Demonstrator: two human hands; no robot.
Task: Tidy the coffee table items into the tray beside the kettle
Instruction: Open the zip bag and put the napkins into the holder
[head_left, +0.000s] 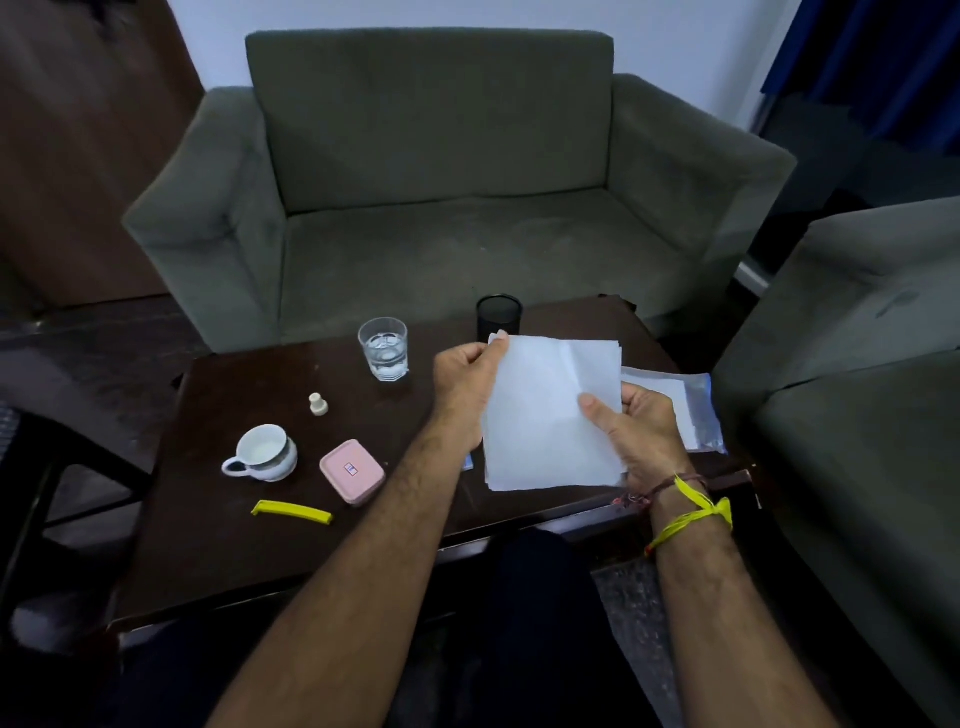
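While you look down from your head camera, both your hands hold a stack of white papers (550, 410) up over the dark table (208, 540). Your left hand (467, 379) pinches the top left corner of the papers. Your right hand (634, 426) grips the right side, with its thumb lying flat on the front sheet. Yellow thread (696, 514) is tied round your right wrist.

More paper in a clear sleeve (696, 410) lies on the table just past your right hand. On the left part of the table sit a white cup (262, 453), a pink box (352, 472) near it, a yellow clip (292, 512) by the front, and a small white cap (317, 404). A glass (383, 349) of water and a black cup (499, 317) stand at the far edge. A grey sofa (447, 182) is behind the table.
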